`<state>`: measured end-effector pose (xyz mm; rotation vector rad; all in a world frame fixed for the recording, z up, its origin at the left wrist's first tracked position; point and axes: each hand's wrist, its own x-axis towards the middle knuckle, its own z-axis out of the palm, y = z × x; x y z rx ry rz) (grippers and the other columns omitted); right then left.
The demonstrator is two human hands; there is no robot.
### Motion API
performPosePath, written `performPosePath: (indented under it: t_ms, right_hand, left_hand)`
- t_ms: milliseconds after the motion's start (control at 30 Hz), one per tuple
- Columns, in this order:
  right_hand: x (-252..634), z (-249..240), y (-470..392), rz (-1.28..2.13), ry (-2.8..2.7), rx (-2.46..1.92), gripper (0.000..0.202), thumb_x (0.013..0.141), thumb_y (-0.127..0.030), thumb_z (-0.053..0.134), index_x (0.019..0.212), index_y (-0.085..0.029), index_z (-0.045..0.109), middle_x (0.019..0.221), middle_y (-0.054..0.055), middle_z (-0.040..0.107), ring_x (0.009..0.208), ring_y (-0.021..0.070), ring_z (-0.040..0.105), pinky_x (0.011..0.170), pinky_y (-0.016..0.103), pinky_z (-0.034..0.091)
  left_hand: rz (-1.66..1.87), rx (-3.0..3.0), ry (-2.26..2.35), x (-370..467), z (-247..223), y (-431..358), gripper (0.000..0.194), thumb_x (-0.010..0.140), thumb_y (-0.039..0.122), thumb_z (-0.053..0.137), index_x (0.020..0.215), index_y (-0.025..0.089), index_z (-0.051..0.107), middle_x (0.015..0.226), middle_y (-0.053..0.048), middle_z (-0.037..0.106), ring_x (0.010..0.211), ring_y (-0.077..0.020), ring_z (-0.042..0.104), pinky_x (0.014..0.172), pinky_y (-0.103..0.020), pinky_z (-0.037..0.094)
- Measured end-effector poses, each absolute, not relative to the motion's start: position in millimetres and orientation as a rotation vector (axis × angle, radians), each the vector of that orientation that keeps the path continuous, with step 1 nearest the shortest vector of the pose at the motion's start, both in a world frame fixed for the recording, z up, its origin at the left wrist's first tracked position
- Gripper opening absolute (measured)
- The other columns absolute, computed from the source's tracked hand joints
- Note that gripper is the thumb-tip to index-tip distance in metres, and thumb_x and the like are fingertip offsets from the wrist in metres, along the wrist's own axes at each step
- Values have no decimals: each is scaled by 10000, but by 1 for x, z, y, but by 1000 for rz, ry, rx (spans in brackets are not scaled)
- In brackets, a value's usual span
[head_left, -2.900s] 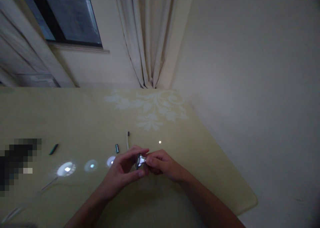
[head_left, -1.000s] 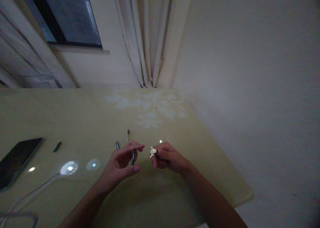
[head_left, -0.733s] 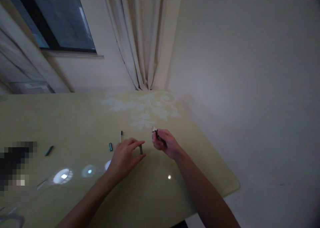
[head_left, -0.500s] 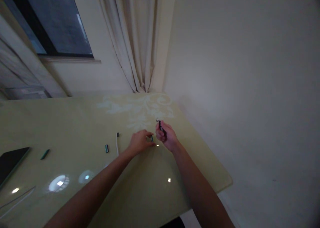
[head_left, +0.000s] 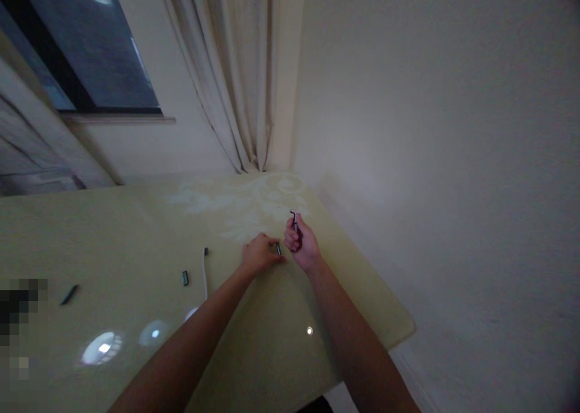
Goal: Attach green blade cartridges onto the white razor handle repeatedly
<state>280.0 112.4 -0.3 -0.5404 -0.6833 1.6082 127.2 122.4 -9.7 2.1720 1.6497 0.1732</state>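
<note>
My left hand (head_left: 263, 253) pinches a small dark cylinder (head_left: 278, 248) between thumb and fingers, low over the table (head_left: 254, 358). Just to its right, my right hand (head_left: 301, 241) is wrapped round a slim dark object with a shiny bent top (head_left: 293, 214), which sticks up above the fist. What that object is cannot be made out. Left of my left hand lie a white stick with a dark tip (head_left: 205, 274) and a short dark cylinder (head_left: 185, 278).
A dark green slim piece (head_left: 69, 294) lies further left on the glossy table. A pixelated patch covers the left edge. Behind the table hang curtains (head_left: 240, 74) beside a window (head_left: 113, 44); a bare wall (head_left: 430, 159) borders its right side.
The view has shifted slightly, so the table items appear further left and lower. My right hand is a little higher with its object. Both hands keep their holds.
</note>
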Motion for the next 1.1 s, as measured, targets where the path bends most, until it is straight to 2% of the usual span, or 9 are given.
performPosePath:
  t_ms: [167, 267, 333, 467, 567, 733, 800, 900, 1100]
  right_hand:
    - [279, -2, 113, 1611, -681, -551, 389, 967, -533, 725, 825, -183, 632, 497, -119, 371, 386, 53, 196, 369, 196, 164]
    - [277, -2, 112, 1609, -685, -565, 398, 969, -539, 718, 812, -185, 625, 495, -119, 365, 386, 53, 198, 372, 192, 167]
    - [276, -1, 110, 1613, -690, -572, 399, 966, -543, 718, 812, -188, 622, 497, -119, 360, 390, 55, 198, 374, 190, 170]
    - [266, 0, 103, 1639, -709, -576, 402, 946, -551, 732, 809, -187, 628, 500, -117, 355, 398, 57, 190, 380, 196, 161]
    - [252, 1, 93, 1666, -775, -591, 436, 907, -589, 752, 796, -184, 636, 507, -114, 357, 402, 53, 192, 392, 205, 152]
    - [232, 2, 74, 1687, -900, -640, 519, 845, -670, 774, 765, -169, 668, 510, -104, 363, 405, 46, 210, 408, 219, 126]
    - [228, 2, 69, 1710, -923, -653, 532, 842, -681, 773, 760, -164, 676, 511, -103, 359, 406, 47, 218, 409, 220, 121]
    - [226, -1, 65, 1728, -943, -681, 545, 850, -691, 761, 765, -159, 686, 511, -101, 358, 410, 48, 224, 408, 220, 125]
    - [220, -2, 58, 1735, -945, -759, 537, 790, -676, 822, 739, -166, 662, 492, -112, 347, 408, 45, 202, 399, 223, 102]
  left_hand:
    - [198, 2190, 1648, 130, -12, 119, 414, 989, 425, 719, 1325, 186, 678, 1331, -110, 696, 1182, -305, 686, 1013, -539, 562]
    - [265, 2237, 1618, 124, -10, 108, 616, 812, 504, 870, 1345, 240, 711, 1277, -97, 730, 1206, -352, 671, 1025, -520, 512]
    - [341, 2275, 1614, 108, -6, 97, 759, 735, 468, 921, 1427, 281, 673, 1312, -92, 725, 1263, -369, 635, 1033, -489, 476]
    - [479, 2254, 1739, 39, 0, 78, 509, 867, 473, 771, 1345, 298, 739, 1179, -83, 747, 1170, -341, 663, 977, -457, 474]
    - [580, 2136, 1913, -30, -7, 70, 485, 879, 533, 684, 1272, 265, 778, 1123, -95, 741, 1032, -323, 702, 911, -444, 519]
    - [521, 1992, 1935, -108, -30, 65, 806, 688, 682, 744, 1316, 176, 762, 1231, -187, 727, 1075, -405, 712, 927, -498, 571]
    - [528, 1979, 1858, -116, -34, 64, 762, 690, 675, 742, 1282, 196, 777, 1241, -172, 733, 1039, -378, 731, 924, -471, 583]
    - [548, 1972, 1790, -113, -31, 64, 592, 770, 631, 691, 1172, 214, 815, 1193, -140, 744, 943, -322, 745, 898, -442, 590]
    - [527, 2020, 1820, -94, -20, 55, 438, 855, 593, 647, 1053, 233, 801, 1090, -93, 759, 900, -293, 733, 835, -414, 580]
